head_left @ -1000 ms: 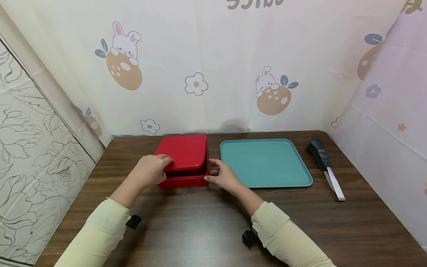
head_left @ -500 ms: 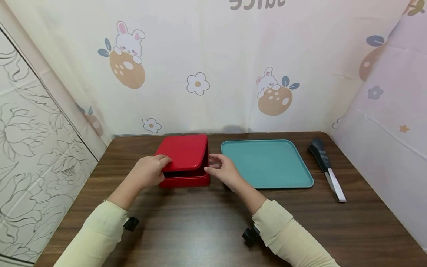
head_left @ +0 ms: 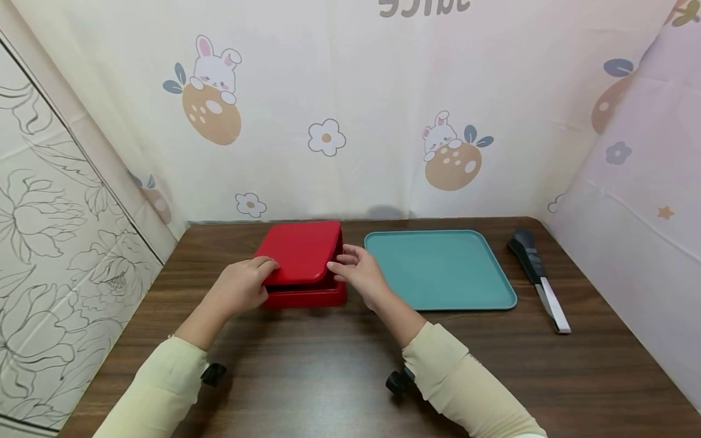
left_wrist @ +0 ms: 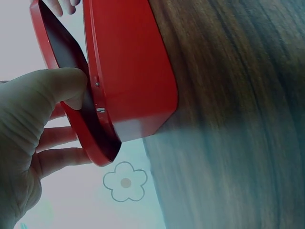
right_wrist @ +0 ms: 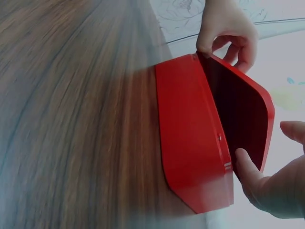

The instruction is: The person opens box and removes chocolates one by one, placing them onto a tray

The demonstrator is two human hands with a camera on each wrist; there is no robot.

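A red box (head_left: 306, 298) stands on the table, its red lid (head_left: 298, 249) tilted ajar with a dark gap along the front. My left hand (head_left: 240, 286) pinches the lid's left front edge; in the left wrist view the thumb (left_wrist: 71, 86) lies on the inner side and the fingers go round the outside. Beside the right front corner is my right hand (head_left: 362, 277), its fingers spread and relaxed. The right wrist view shows its thumb (right_wrist: 245, 167) at the gap between box and lid; whether it touches the lid I cannot tell. The box's inside is dark.
A teal tray (head_left: 438, 267) lies right of the box. Farther right are tongs (head_left: 539, 277) with black heads and metal arms, close to the right table edge. A printed curtain (head_left: 361, 91) hangs behind the wooden table (head_left: 317, 377).
My right hand has risen from the box's right side toward the lid's right front corner. The left hand keeps its grip on the lid edge, which has shifted slightly.
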